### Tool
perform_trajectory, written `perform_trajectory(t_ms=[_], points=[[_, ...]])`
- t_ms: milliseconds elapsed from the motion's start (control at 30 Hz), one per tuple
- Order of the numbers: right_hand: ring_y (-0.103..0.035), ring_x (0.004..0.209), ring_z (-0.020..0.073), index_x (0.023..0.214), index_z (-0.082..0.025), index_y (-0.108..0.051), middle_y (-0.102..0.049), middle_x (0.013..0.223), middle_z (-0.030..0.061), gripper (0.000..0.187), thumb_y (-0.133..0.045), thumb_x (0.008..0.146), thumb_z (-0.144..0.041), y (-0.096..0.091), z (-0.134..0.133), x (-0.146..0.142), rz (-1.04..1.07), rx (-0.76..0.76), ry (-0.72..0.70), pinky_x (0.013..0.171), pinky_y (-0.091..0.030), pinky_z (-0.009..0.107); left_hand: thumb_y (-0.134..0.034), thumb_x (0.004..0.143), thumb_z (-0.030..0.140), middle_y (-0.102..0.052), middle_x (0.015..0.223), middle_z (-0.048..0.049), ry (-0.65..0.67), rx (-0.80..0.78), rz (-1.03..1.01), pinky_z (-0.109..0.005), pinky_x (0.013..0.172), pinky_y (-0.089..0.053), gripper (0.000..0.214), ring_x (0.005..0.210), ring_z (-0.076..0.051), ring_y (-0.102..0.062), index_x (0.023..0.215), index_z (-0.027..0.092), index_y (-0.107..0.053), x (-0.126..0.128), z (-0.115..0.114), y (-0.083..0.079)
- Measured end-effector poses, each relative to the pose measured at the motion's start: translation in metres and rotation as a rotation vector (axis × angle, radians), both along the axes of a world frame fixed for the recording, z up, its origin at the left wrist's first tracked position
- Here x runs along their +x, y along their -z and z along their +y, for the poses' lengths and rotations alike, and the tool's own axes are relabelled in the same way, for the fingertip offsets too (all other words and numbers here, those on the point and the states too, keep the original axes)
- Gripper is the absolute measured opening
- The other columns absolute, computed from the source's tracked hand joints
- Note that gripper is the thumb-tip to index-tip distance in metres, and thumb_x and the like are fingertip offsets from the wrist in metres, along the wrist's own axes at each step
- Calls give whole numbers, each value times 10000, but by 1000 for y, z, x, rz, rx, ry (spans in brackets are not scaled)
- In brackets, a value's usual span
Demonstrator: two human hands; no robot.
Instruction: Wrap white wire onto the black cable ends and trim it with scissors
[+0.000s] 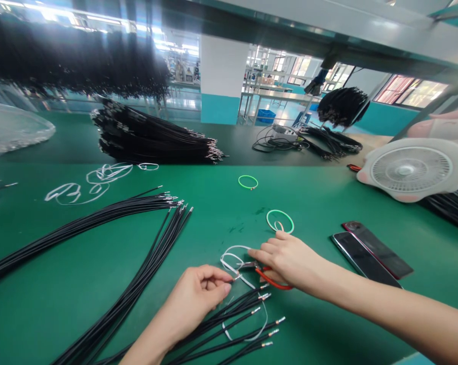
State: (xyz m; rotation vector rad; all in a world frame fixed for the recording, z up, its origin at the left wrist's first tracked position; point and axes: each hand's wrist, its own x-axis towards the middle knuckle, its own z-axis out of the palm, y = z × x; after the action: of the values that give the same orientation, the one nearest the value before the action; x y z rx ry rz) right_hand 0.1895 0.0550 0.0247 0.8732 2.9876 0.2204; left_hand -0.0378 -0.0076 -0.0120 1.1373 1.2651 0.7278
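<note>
Left hand [193, 296]: fingers pinched a cable tip [236, 277], front centre.
Right hand [284, 257]: fingers gripped a red-handled tool [270, 280], tip's 3 o'clock.
Open room: 11 o'clock, counter [212, 218] stretched between cables [136, 276] and rings [280, 211].
Edge: phones [368, 258] bounded 3 o'clock.

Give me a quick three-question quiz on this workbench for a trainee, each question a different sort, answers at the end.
1. Multiple choice: what does the left hand pinch?
A) a fan
B) a cable end
C) a phone
2. True or false: the right hand holds the orange-handled tool.
3. Count: how many green rings lie on the table?

Key: 1. B; 2. True; 3. Two.
</note>
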Motion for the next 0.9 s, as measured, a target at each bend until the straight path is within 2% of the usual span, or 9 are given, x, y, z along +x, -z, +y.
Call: perform_trajectory(t_ms=[100, 233, 300, 400, 500, 667, 767, 900], points=[[-641, 741, 210, 1187, -155, -556, -691, 850, 53, 397, -665, 806, -161, 4, -2, 3, 11, -8, 79, 654, -364, 303, -708, 700, 292, -620, 617, 12, 1, -13, 11, -237, 537, -379, 192, 535, -102, -497, 809, 135, -727, -3, 0, 3], [-620, 775, 209, 1036, -154, -619, -680, 883, 75, 217, -616, 831, -80, -5, -7, 1, 2, -55, 134, 682, -384, 314, -719, 698, 287, -622, 678, 1, -11, 32, 62, -248, 591, -400, 159, 607, -120, -525, 768, 145, -718, -6, -4, -2], [-579, 770, 205, 977, -171, -642, -665, 870, 72, 130, -557, 895, -116, -15, -13, -4, 64, -80, 146, 686, -364, 326, -718, 700, 271, -611, 720, 0, -15, 85, 104, -249, 618, -412, 125, 642, -125, -536, 748, 156, -715, -6, -6, -8], [-515, 828, 201, 940, -191, -649, -644, 898, 60, 210, -450, 986, -241, -31, -22, -17, 246, -192, 121, 727, -334, 338, -696, 719, 248, -572, 721, 13, -5, 148, 169, -236, 602, -409, 81, 636, -119, -531, 732, 170, -715, -5, -10, -18], [-466, 870, 202, 892, -188, -646, -630, 915, 56, 269, -416, 1002, -274, -40, -26, -29, 266, -318, 75, 758, -303, 353, -679, 734, 236, -540, 705, 23, 0, 196, 204, -226, 587, -402, 69, 621, -112, -519, 714, 179, -713, -4, -12, -24], [-436, 870, 206, 761, -176, -609, -645, 821, 46, 291, -462, 987, -287, -37, -21, -38, 165, -401, -46, 738, -259, 358, -675, 748, 257, -536, 689, 22, 2, 221, 257, -228, 574, -392, 96, 610, -113, -505, 696, 201, -734, -4, -14, -24], [-431, 852, 205, 771, -175, -601, -650, 831, 55, 262, -468, 982, -255, -32, -19, -38, 147, -366, -102, 711, -243, 356, -685, 748, 287, -555, 683, 16, -9, 185, 210, -226, 570, -394, 113, 610, -114, -506, 712, 199, -745, -4, -13, -23], [-431, 829, 198, 815, -165, -610, -633, 845, 68, 250, -444, 989, -234, -24, -18, -36, 179, -297, -134, 725, -250, 358, -672, 755, 335, -569, 598, 18, -28, 57, 98, -225, 510, -390, 185, 523, -102, -491, 732, 158, -717, -4, -10, -24]])
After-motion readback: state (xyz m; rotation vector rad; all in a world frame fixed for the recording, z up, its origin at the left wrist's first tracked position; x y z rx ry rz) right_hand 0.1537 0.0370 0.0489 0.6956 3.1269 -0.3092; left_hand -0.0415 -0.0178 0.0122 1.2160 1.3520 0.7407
